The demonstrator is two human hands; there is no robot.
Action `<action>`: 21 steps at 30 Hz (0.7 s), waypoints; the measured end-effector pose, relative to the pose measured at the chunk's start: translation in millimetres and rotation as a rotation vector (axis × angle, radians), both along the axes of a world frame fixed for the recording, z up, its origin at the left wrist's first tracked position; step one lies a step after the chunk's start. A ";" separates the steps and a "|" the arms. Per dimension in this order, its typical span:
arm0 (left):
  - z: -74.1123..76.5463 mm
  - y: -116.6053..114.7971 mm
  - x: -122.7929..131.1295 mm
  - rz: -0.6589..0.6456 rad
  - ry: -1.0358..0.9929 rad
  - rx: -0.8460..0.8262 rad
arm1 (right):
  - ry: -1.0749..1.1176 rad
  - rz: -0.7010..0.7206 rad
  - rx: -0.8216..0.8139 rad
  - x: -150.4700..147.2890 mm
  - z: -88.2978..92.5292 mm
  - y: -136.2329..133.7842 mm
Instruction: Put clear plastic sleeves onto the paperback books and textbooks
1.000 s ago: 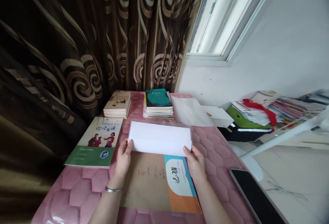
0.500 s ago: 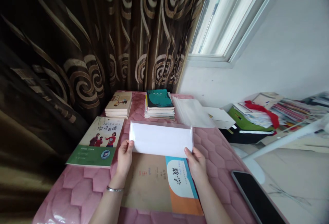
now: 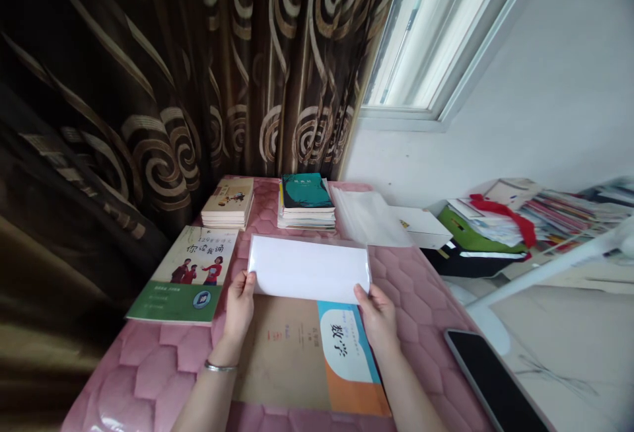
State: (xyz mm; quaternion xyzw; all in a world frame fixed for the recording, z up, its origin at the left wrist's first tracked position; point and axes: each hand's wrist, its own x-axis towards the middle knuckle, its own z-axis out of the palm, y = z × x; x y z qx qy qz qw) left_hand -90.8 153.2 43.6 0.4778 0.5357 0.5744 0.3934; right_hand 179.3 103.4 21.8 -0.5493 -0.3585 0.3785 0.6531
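Observation:
A white sheet in a clear sleeve is held up between my two hands. My left hand pinches its lower left corner, a silver bangle on the wrist. At the lower right corner, my right hand grips it between thumb and fingers. Below and behind the sheet lies a tan, blue and orange textbook, its upper edge hidden by the sheet. A green and white book lies to the left of my left hand.
On the pink quilted table cover stand a stack of tan books, a teal-topped stack and clear sleeves. A phone lies at the right edge. Beyond are a white box, piled papers and a white stand.
The sheet's top edge has tilted slightly, and the view has shifted a little. Both hands keep their hold on the sleeve.

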 end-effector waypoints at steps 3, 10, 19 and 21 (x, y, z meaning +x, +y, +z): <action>2.8 -1.9 1.3 -0.042 -0.051 0.002 | -0.044 -0.023 -0.012 0.0 0.8 1.0; 1.6 -2.5 0.4 -0.096 -0.120 0.007 | -0.124 -0.046 -0.038 0.8 -0.8 2.6; -3.8 0.3 0.4 -0.049 -0.104 0.007 | -0.069 -0.010 -0.022 -4.1 5.6 0.3; -5.7 1.3 0.1 -0.044 -0.105 0.010 | -0.082 -0.013 -0.025 -4.2 6.8 -0.1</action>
